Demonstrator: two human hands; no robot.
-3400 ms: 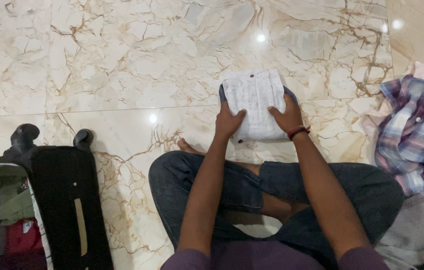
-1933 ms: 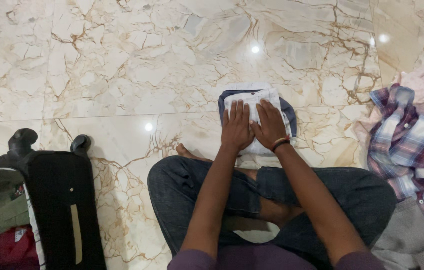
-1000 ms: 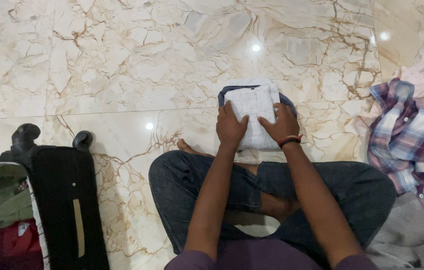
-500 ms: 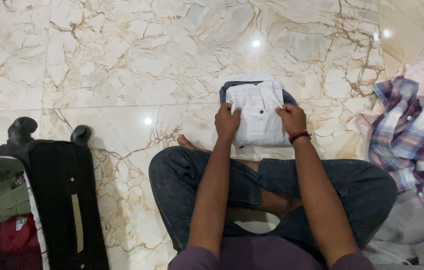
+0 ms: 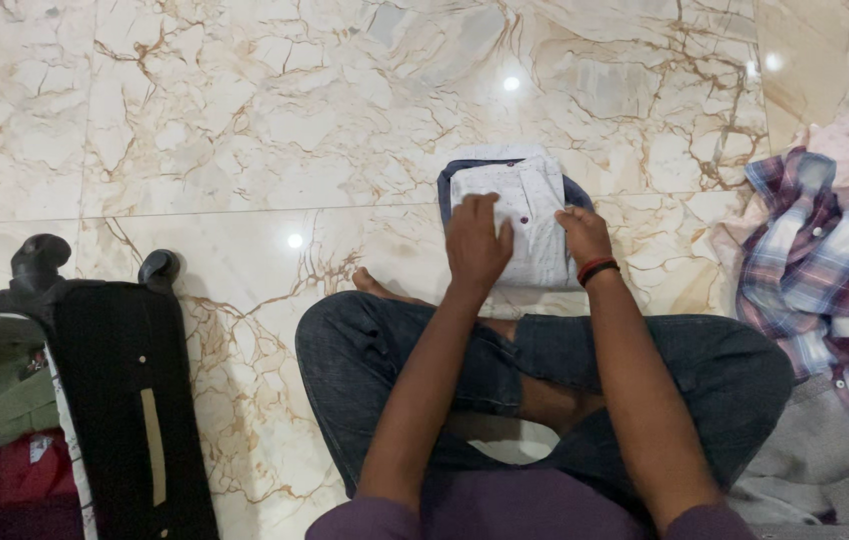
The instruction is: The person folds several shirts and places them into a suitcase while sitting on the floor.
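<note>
Marble floor (image 5: 245, 120): left hand (image 5: 477, 243) flat on folded white shirt (image 5: 535, 215); right hand (image 5: 585, 235) grips edge.

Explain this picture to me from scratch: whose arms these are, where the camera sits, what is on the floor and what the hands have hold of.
There is no machine here. The camera is worn on a person's head and looks down, so the two arms belong to that person, who sits cross-legged in jeans on a marble floor. The left hand lies flat on a folded white shirt with small dark buttons. The right hand, with a red and black wristband, pinches the shirt's right edge. The shirt rests on the floor in front of the knees, with a dark blue edge showing around it. At the left stands an open black suitcase with green and red clothes inside. At the right lies a plaid shirt on a heap of other clothes.
</note>
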